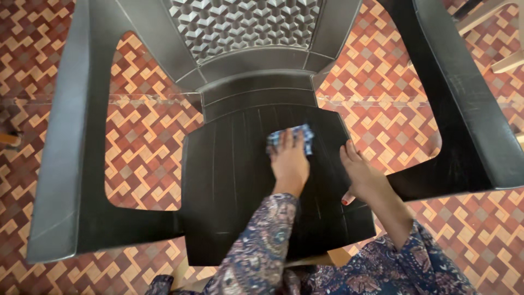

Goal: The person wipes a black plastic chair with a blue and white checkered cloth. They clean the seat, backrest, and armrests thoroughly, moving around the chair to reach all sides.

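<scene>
A black plastic armchair [234,186] is seen from above, its seat ribbed and its back patterned with small cubes. My left hand [289,164] lies palm down on a blue checked cloth [292,134], pressing it onto the middle of the seat near the back. Only the far edge of the cloth shows past my fingers. My right hand [363,177] rests on the seat's right edge, fingers on top and the thumb curled over the rim. Both arms wear dark blue patterned sleeves.
The chair's wide armrests [60,164] run down both sides, with open gaps between them and the seat. Below is a floor [142,142] tiled in red, orange and tan geometric shapes. Pale furniture legs [505,63] show at the top right.
</scene>
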